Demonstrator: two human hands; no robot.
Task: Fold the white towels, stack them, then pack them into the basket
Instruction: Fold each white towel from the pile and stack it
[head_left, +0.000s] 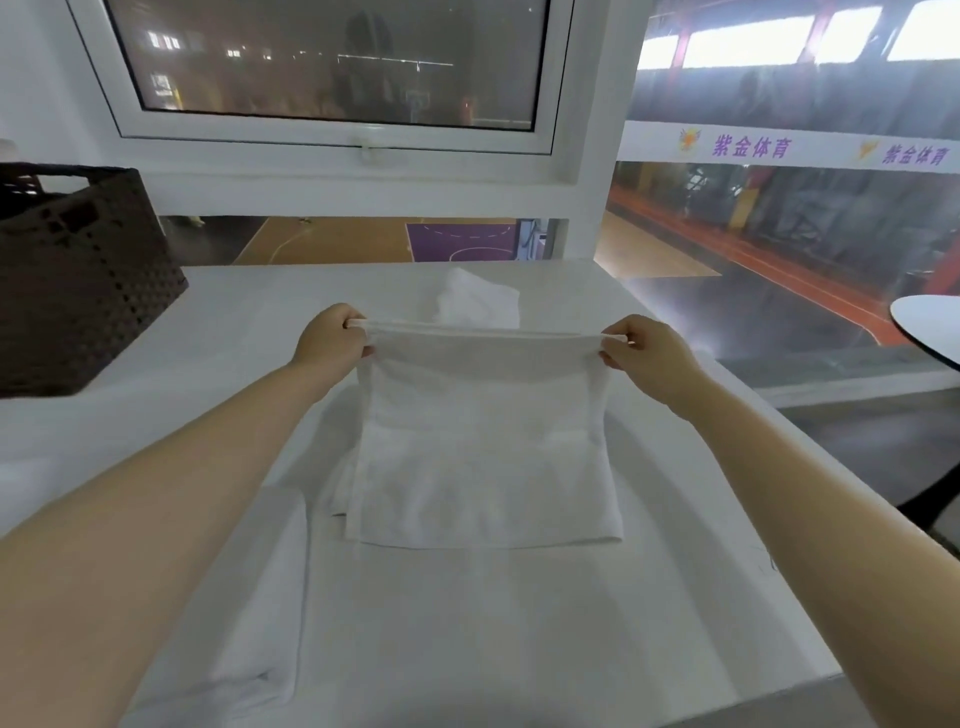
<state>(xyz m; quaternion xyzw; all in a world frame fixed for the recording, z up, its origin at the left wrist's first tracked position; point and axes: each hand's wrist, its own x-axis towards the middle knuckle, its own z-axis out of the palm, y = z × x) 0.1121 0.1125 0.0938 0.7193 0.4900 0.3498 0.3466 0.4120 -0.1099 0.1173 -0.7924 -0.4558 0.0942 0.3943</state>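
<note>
A white towel hangs doubled over above the white table, its lower edge resting near the table's middle. My left hand pinches its top left corner and my right hand pinches its top right corner, stretching the top edge taut between them. A folded white towel lies at the near left under my left forearm. Another loose white towel lies crumpled at the far side of the table. The dark woven basket stands at the far left.
A white-framed window rises behind the table. To the right, glass looks down onto a sports court. A round white table edge pokes in at the right. The table's right edge runs diagonally past my right forearm.
</note>
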